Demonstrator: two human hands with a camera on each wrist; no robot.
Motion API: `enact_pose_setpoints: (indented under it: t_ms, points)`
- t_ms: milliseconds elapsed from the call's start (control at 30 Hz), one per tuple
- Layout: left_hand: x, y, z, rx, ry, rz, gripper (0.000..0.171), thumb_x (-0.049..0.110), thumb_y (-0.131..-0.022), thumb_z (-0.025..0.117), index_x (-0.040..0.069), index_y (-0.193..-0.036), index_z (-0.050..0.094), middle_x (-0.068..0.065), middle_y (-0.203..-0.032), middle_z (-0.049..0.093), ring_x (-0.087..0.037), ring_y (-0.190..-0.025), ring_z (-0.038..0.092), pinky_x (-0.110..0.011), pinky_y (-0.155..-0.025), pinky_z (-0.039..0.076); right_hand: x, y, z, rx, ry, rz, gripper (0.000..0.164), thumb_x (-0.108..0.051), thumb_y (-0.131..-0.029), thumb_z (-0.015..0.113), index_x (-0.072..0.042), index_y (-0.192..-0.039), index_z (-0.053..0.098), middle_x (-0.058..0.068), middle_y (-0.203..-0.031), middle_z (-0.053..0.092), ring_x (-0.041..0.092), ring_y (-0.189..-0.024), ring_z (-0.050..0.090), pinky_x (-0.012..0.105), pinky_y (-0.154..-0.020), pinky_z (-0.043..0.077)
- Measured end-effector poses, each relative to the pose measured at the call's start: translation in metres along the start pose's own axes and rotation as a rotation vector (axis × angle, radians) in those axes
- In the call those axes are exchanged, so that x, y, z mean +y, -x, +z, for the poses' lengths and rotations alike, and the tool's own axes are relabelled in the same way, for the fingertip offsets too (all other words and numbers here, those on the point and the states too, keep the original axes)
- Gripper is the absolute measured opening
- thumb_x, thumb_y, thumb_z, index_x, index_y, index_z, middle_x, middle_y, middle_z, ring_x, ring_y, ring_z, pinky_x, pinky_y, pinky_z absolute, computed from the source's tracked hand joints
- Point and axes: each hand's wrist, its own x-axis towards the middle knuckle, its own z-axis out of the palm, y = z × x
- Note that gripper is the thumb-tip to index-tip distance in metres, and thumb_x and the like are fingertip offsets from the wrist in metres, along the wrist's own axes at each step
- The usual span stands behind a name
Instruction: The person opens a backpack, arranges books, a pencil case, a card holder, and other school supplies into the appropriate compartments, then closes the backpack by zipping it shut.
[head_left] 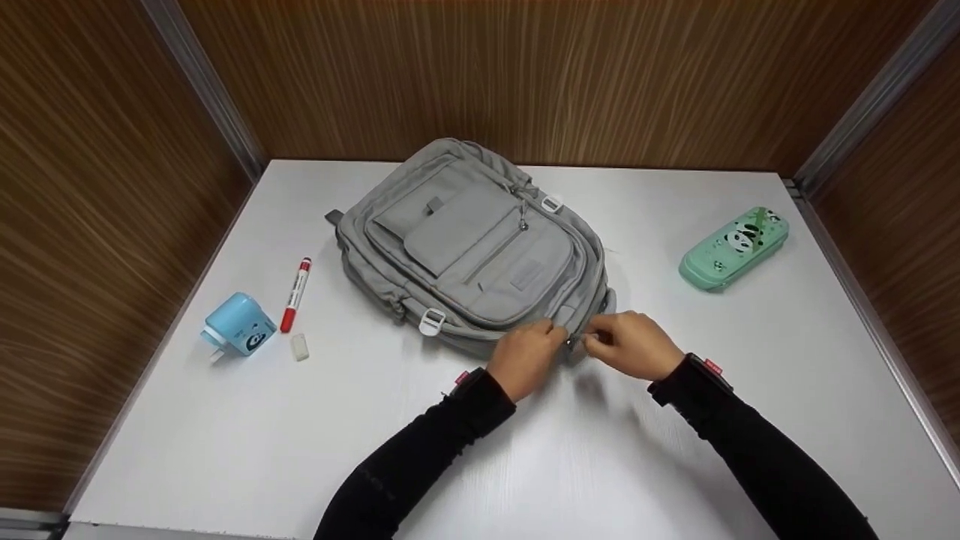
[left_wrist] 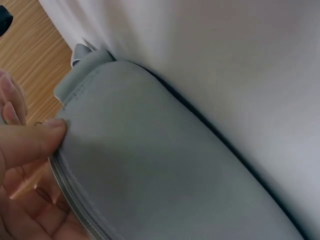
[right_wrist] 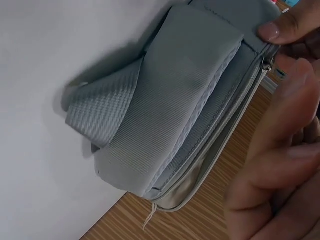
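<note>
A grey backpack (head_left: pixel 480 240) lies front side up on the white table. At its near right corner, my left hand (head_left: pixel 527 358) pinches the fabric edge beside the zipper; the thumb (left_wrist: pixel 37 142) presses on the grey panel in the left wrist view. Just to the right, my right hand (head_left: pixel 634 345) has curled fingers at the zipper slider (right_wrist: pixel 268 65) and appears to pinch its pull, which the fingers mostly hide. In the right wrist view the zipper (right_wrist: pixel 215 145) is parted along the side, with pale lining inside. A webbing loop (right_wrist: pixel 105 105) sticks out beside it.
A green panda-printed pencil case (head_left: pixel 735 249) lies to the right. On the left are a light blue panda-printed item (head_left: pixel 240 324), a red and white marker (head_left: pixel 296 295) and a small white eraser-like block (head_left: pixel 300 347). Wood-grain panels (head_left: pixel 487 82) border the table (head_left: pixel 300 450).
</note>
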Motion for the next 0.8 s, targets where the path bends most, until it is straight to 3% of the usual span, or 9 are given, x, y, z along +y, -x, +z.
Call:
enact_pose_setpoints:
  t_ms: [233, 400, 633, 800]
  points:
    - [-0.002, 0.007, -0.005, -0.049, 0.081, 0.033, 0.012, 0.006, -0.083, 0.067, 0.016, -0.090, 0.068, 0.002, -0.084, 0.065, -0.014, -0.076, 0.067, -0.026, -0.064, 0.056, 0.010, 0.004, -0.005, -0.028, 0.029, 0.047, 0.024, -0.014, -0.089, 0.064, -0.017, -0.067, 0.056, -0.011, -0.055, 0.043, 0.003, -0.051, 0.038, 0.021, -0.050, 0.031]
    - [-0.005, 0.012, -0.010, -0.072, 0.129, 0.078, 0.008, 0.010, -0.086, 0.067, 0.017, -0.092, 0.068, 0.004, -0.085, 0.066, -0.012, -0.078, 0.066, -0.023, -0.067, 0.055, 0.011, 0.004, -0.005, -0.039, 0.055, 0.049, 0.017, -0.016, -0.088, 0.064, -0.017, -0.071, 0.063, -0.011, -0.057, 0.052, 0.003, -0.052, 0.043, 0.022, -0.051, 0.035]
    - [-0.017, 0.026, -0.018, -0.085, 0.209, 0.185, 0.001, 0.018, -0.087, 0.068, 0.018, -0.086, 0.068, 0.006, -0.085, 0.067, -0.009, -0.078, 0.064, -0.020, -0.069, 0.055, 0.023, 0.007, -0.021, 0.109, 0.121, 0.123, 0.020, -0.010, -0.085, 0.060, -0.015, -0.066, 0.060, -0.007, -0.055, 0.047, 0.009, -0.052, 0.039, 0.025, -0.052, 0.030]
    - [-0.030, 0.038, -0.024, -0.110, 0.287, 0.217, 0.016, 0.030, -0.080, 0.076, 0.017, -0.084, 0.068, 0.006, -0.084, 0.067, -0.010, -0.075, 0.063, -0.022, -0.068, 0.054, 0.037, 0.011, -0.030, 0.150, 0.132, 0.188, 0.020, -0.010, -0.085, 0.059, -0.014, -0.064, 0.060, -0.006, -0.055, 0.048, 0.012, -0.053, 0.041, 0.027, -0.053, 0.031]
